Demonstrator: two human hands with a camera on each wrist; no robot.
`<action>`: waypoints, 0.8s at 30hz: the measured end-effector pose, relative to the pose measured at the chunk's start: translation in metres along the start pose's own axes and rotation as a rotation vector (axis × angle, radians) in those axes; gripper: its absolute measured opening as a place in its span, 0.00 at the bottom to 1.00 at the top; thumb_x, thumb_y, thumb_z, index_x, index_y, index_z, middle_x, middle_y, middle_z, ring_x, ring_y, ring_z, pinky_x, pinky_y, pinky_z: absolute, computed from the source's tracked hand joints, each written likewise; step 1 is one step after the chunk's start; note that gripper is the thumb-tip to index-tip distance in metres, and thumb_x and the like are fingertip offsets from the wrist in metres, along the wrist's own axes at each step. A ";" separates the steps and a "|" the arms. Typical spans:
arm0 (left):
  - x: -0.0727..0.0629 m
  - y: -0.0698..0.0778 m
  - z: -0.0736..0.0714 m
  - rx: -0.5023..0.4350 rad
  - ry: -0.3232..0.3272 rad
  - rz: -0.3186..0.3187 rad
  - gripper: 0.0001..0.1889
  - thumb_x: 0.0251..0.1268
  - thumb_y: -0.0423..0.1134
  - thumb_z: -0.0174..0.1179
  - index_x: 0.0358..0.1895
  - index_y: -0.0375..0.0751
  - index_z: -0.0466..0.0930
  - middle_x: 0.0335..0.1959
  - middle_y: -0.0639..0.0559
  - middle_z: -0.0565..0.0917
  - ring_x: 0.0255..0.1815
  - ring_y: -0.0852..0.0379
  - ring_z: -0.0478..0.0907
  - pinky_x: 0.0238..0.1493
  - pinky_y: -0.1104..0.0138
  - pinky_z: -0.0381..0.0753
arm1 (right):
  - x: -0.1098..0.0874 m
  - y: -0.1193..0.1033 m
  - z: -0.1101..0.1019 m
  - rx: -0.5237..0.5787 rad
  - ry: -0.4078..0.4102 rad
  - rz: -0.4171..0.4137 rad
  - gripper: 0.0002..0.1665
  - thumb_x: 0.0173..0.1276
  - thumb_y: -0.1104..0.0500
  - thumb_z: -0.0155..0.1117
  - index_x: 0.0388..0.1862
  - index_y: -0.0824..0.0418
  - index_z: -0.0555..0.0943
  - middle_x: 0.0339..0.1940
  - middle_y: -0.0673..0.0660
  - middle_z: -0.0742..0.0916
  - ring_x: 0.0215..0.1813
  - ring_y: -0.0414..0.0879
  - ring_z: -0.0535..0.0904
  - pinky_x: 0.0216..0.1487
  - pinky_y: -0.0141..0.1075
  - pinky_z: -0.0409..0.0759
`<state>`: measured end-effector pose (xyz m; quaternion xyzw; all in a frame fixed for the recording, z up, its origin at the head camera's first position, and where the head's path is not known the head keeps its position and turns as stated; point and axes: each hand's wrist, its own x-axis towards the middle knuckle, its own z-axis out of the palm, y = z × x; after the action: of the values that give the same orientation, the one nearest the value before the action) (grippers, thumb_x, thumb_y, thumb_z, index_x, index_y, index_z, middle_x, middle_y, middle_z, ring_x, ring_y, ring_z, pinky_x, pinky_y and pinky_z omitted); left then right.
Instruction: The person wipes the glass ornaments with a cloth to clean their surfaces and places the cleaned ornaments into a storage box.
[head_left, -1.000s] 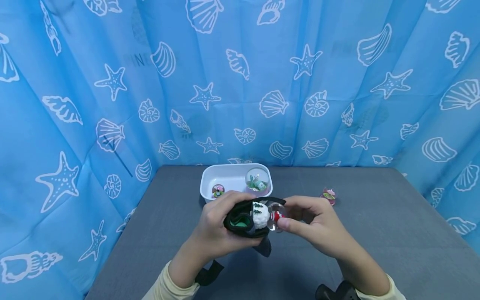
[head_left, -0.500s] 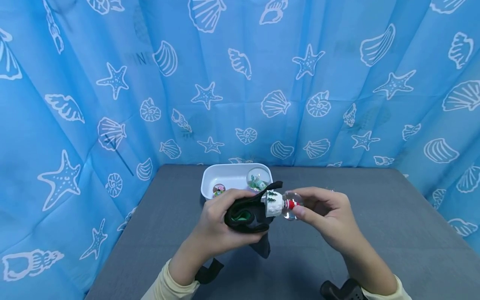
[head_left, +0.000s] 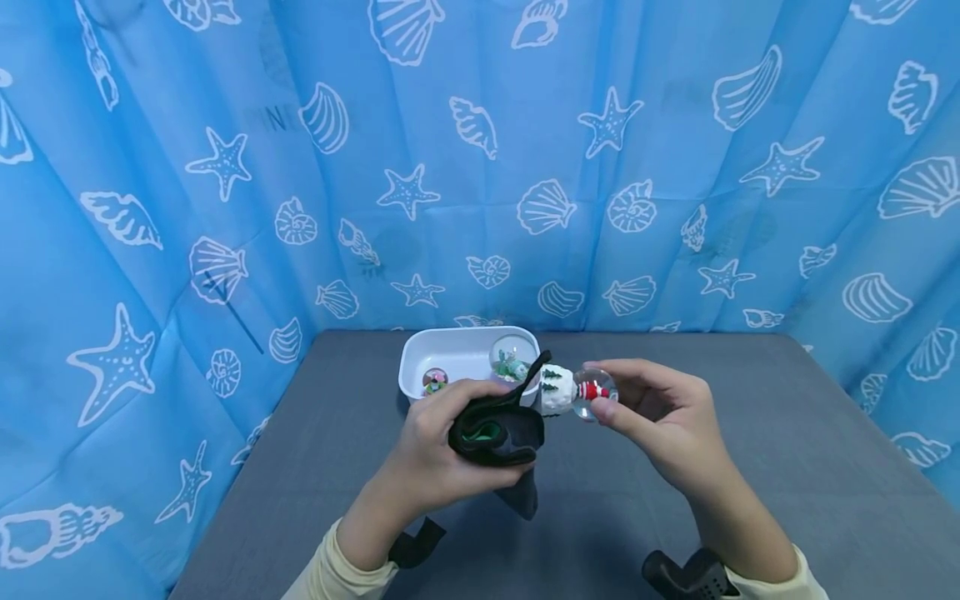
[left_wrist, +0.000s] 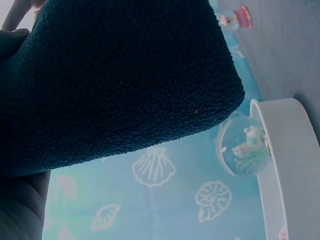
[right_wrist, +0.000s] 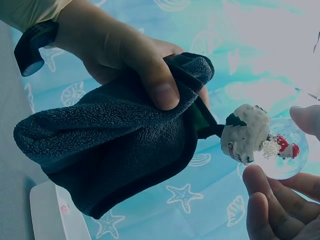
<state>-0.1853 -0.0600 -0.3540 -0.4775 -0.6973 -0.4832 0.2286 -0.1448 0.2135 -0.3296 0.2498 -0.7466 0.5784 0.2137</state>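
Observation:
My left hand (head_left: 442,450) grips a bunched dark microfiber cloth (head_left: 498,433), folded over itself with a bit of green showing inside. To its right, my right hand (head_left: 675,417) pinches a snow globe (head_left: 557,390) by its clear dome, thumb on one side and fingers on the other. The globe lies sideways, its white base with green trees pointing toward the cloth, and a red-and-white figure shows inside. In the right wrist view a corner of the cloth (right_wrist: 145,135) reaches the base; whether it touches is unclear. Cloth fills much of the left wrist view.
Behind the hands stands a white tray (head_left: 442,335) holding a larger snow globe (head_left: 513,360) with a green figure and a small globe (head_left: 435,381). Another small globe with a pink base (left_wrist: 243,17) stands on the grey table (head_left: 787,442). A blue shell-print curtain (head_left: 480,233) hangs behind.
My right hand has drawn the snow globe right and slightly upward, so its base has come out from the cloth's folds. The left hand keeps its grip on the cloth, almost in place.

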 end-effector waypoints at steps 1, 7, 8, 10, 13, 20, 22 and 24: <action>0.000 0.000 0.000 0.001 -0.002 -0.005 0.38 0.42 0.32 0.87 0.62 0.38 0.79 0.58 0.44 0.87 0.58 0.51 0.88 0.59 0.63 0.89 | 0.000 0.000 0.000 -0.002 -0.001 -0.001 0.19 0.67 0.77 0.68 0.56 0.69 0.86 0.41 0.48 0.92 0.31 0.40 0.83 0.31 0.29 0.85; 0.000 0.002 -0.001 0.007 -0.009 -0.028 0.39 0.42 0.34 0.87 0.62 0.39 0.79 0.58 0.45 0.87 0.58 0.52 0.87 0.61 0.63 0.88 | 0.001 0.002 0.001 0.016 0.000 -0.020 0.20 0.66 0.78 0.68 0.56 0.70 0.86 0.42 0.49 0.92 0.33 0.39 0.85 0.33 0.28 0.86; 0.000 0.002 -0.001 0.005 -0.013 -0.034 0.39 0.42 0.34 0.87 0.62 0.39 0.79 0.58 0.46 0.87 0.58 0.52 0.87 0.61 0.64 0.88 | 0.001 0.003 0.001 0.022 0.007 -0.026 0.20 0.66 0.79 0.68 0.56 0.70 0.86 0.43 0.49 0.93 0.34 0.39 0.86 0.34 0.28 0.87; 0.000 0.003 -0.001 0.003 -0.018 -0.045 0.39 0.43 0.35 0.88 0.62 0.40 0.79 0.58 0.46 0.87 0.58 0.53 0.87 0.60 0.65 0.88 | 0.001 0.004 0.002 0.026 0.023 -0.038 0.21 0.64 0.79 0.69 0.56 0.71 0.86 0.44 0.50 0.93 0.36 0.40 0.87 0.35 0.27 0.87; 0.000 0.003 -0.001 -0.002 -0.023 -0.056 0.39 0.43 0.36 0.88 0.62 0.40 0.79 0.58 0.47 0.87 0.58 0.54 0.87 0.60 0.65 0.88 | 0.000 0.005 0.005 0.003 0.049 -0.051 0.24 0.62 0.80 0.71 0.57 0.70 0.86 0.45 0.51 0.93 0.37 0.40 0.88 0.36 0.28 0.88; 0.000 0.003 -0.001 -0.025 -0.034 -0.070 0.38 0.45 0.36 0.87 0.63 0.41 0.79 0.58 0.48 0.87 0.57 0.54 0.87 0.60 0.65 0.89 | 0.002 0.005 0.006 -0.061 0.074 -0.029 0.26 0.61 0.79 0.72 0.59 0.67 0.87 0.45 0.50 0.93 0.37 0.41 0.89 0.36 0.28 0.88; 0.000 0.002 -0.001 -0.027 -0.035 -0.067 0.38 0.45 0.36 0.87 0.63 0.41 0.79 0.57 0.47 0.87 0.56 0.54 0.88 0.59 0.65 0.89 | 0.002 0.005 0.006 -0.080 0.083 -0.015 0.26 0.62 0.78 0.73 0.59 0.66 0.87 0.45 0.49 0.93 0.38 0.40 0.89 0.35 0.28 0.88; 0.000 0.001 0.000 -0.033 -0.038 -0.067 0.38 0.45 0.35 0.87 0.63 0.41 0.79 0.57 0.47 0.87 0.56 0.55 0.88 0.58 0.65 0.89 | 0.002 0.005 0.006 -0.075 0.091 -0.005 0.26 0.62 0.78 0.73 0.59 0.66 0.86 0.45 0.49 0.93 0.38 0.41 0.90 0.36 0.28 0.88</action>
<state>-0.1841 -0.0597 -0.3541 -0.4668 -0.7091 -0.4928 0.1911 -0.1499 0.2089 -0.3338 0.2169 -0.7566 0.5604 0.2579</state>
